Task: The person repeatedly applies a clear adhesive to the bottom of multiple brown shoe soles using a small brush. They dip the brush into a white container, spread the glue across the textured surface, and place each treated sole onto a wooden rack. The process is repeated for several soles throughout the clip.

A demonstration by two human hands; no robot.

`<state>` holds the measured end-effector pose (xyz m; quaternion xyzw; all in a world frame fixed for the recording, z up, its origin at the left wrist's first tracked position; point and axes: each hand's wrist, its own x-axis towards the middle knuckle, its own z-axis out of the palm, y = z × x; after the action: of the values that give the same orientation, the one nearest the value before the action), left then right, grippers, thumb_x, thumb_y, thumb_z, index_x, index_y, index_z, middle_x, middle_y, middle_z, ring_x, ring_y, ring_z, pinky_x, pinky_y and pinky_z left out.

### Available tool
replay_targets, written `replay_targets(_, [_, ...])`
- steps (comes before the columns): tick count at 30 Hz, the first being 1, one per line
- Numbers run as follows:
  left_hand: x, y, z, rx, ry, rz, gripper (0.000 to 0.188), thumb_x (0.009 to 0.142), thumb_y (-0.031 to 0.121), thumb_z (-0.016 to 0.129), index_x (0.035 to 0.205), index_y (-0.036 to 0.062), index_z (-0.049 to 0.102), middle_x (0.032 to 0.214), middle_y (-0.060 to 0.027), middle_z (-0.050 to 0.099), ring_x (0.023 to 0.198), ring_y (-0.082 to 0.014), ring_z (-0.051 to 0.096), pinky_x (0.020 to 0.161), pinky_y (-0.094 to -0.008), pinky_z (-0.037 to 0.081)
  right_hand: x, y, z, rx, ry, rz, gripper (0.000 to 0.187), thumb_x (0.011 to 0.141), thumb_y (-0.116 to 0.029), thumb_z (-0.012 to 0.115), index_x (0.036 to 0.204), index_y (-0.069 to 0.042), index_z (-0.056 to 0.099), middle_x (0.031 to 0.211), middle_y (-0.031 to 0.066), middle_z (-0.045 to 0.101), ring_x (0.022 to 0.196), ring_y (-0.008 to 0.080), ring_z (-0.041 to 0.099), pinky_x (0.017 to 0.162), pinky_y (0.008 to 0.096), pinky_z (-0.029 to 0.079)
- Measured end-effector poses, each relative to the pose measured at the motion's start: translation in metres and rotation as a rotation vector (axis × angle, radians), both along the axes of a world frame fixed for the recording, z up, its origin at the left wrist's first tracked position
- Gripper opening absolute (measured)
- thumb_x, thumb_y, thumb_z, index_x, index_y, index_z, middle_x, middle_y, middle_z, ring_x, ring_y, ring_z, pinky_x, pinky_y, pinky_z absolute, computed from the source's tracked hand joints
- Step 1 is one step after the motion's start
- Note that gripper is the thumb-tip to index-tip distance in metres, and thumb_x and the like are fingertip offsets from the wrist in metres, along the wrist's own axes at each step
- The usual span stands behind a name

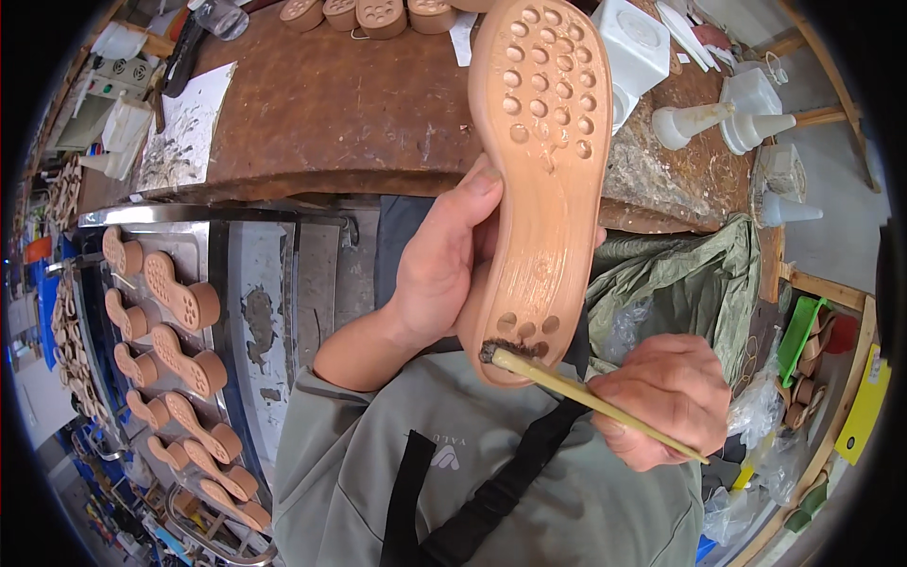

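Note:
My left hand (446, 255) grips a tan shoe sole (550, 203) around its narrow middle, thumb on the near edge. The sole is held up with its dimpled underside in view, forefoot away from me and heel end toward me. Its surface shines wet from the forefoot down through the middle. In my right hand (666, 402) is a thin brush (586, 397) with a pale wooden handle, pinched between fingers and thumb. The brush's dark bristles touch the heel end, just below a few round dimples.
A brown-covered table (350, 104) lies ahead, with more soles (383, 17) at its far edge. White nozzle bottles (690, 123) and a white container (628, 47) stand at the right. On the left, a metal tray (194, 246) carries rows of soles. A green plastic bag (699, 274) hangs beside the table.

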<state>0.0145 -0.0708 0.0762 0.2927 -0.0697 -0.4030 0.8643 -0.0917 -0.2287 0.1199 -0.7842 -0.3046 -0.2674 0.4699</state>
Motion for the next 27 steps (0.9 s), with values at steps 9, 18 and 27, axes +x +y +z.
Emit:
replay_targets(9, [-0.002, 0.003, -0.008, -0.049, 0.114, -0.207, 0.056, 0.096, 0.036, 0.033, 0.132, -0.005, 0.04, 0.118, -0.0215, 0.057, 0.101, -0.0332, 0.062, 0.086, -0.0381, 0.052, 0.017, -0.005, 0.012, -0.056, 0.065, 0.192, 0.019, 0.065, -0.001, 0.073, 0.08, 0.008, 0.066, 0.064, 0.0112, 0.061, 0.039, 0.0124, 0.051, 0.033, 0.0218, 0.036])
replay_targets(18, [-0.002, 0.008, -0.017, -0.136, 0.304, -0.406, 0.049, 0.096, 0.031, 0.038, 0.128, -0.0049, 0.046, 0.117, -0.0194, 0.059, 0.102, -0.0316, 0.062, 0.089, -0.0393, 0.051, 0.042, -0.005, 0.024, -0.139, 0.12, 0.464, 0.013, 0.068, 0.001, 0.071, 0.078, 0.007, 0.065, 0.064, 0.009, 0.059, 0.043, 0.0128, 0.052, 0.036, 0.0229, 0.036])
replay_targets(27, [-0.002, 0.004, -0.025, -0.135, 0.469, -0.512, 0.04, 0.095, 0.025, 0.044, 0.119, -0.0055, 0.053, 0.114, -0.0165, 0.062, 0.099, -0.0211, 0.063, 0.089, -0.0328, 0.05, 0.075, -0.007, 0.031, -0.184, 0.261, 0.716, 0.01, 0.075, -0.004, 0.069, 0.078, 0.006, 0.068, 0.063, 0.0104, 0.062, 0.044, 0.0135, 0.058, 0.037, 0.0247, 0.039])
